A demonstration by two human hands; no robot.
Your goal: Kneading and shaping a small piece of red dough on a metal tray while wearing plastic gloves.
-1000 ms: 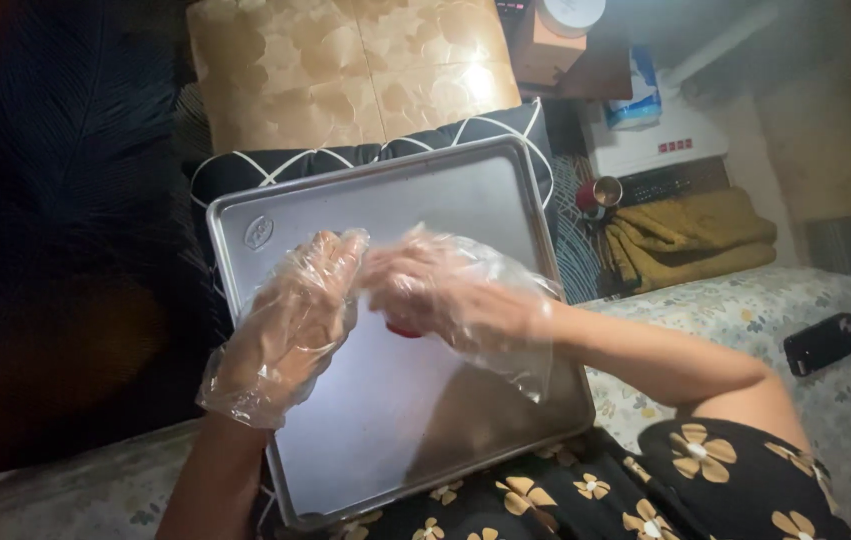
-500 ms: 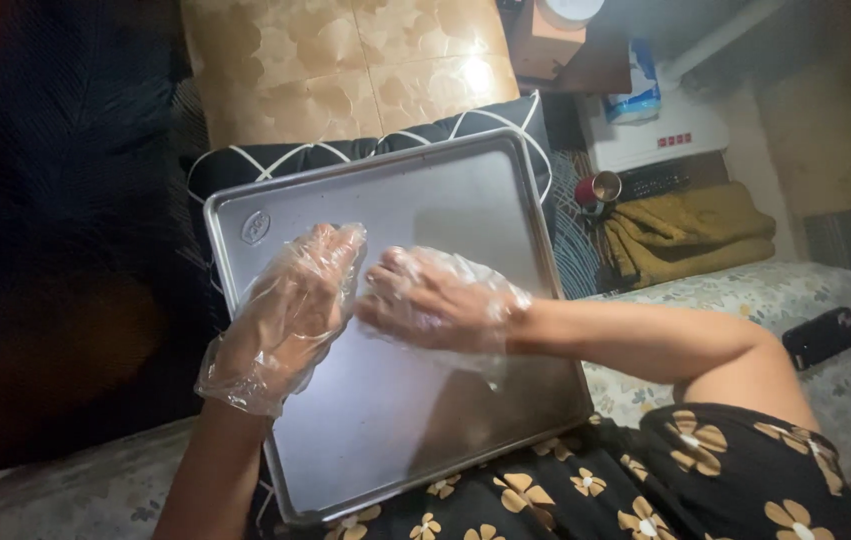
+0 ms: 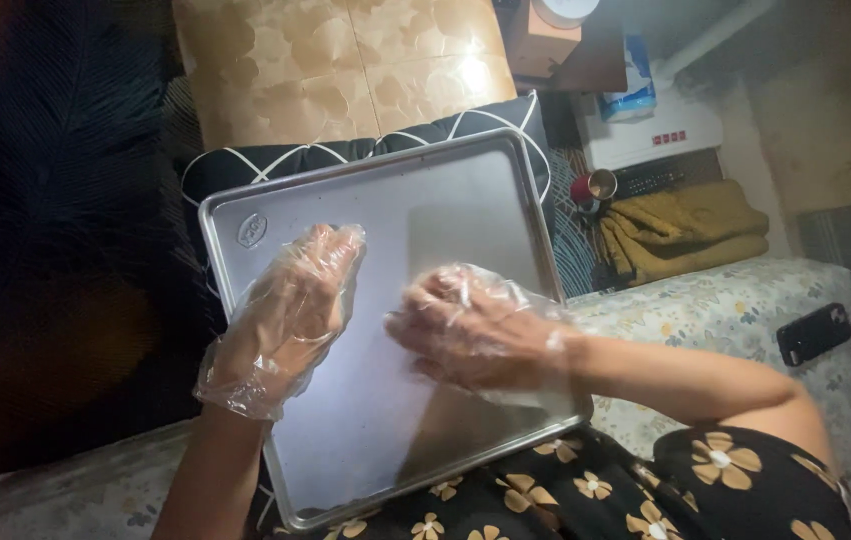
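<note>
Seen from above, on a lap draped in dark cloth with pale flowers point(image 3: 565, 495): a bare metal baking tray point(image 3: 465, 200), tilted, its far edge leaning on a black cushion with white lines point(image 3: 365, 150). At left, the left hand point(image 3: 290, 310) in a thin clear plastic glove, laid flat on the tray floor, fingers point(image 3: 330, 250) stretched out and released, gripping nothing. Toward the middle, the right hand point(image 3: 475, 330), gloved the same way, knuckles up and fingers point(image 3: 415, 310) curled under against the metal; whether something small sits beneath them cannot be told. Step in hand, by the look of it: working the tray's surface by palm and fingertip, spreading or rubbing, with the left hand steadying. Next move, as a judgement, likely calling for firm bracing from the left, given the tray's slant, while the right covers the untouched stretch toward the near rim. Farther right, off the tray: a small metal cup point(image 3: 600, 185), a folded mustard-coloured cloth point(image 3: 685, 230), and a dark phone point(image 3: 813, 333) lying on flowered bedding point(image 3: 725, 300).
</note>
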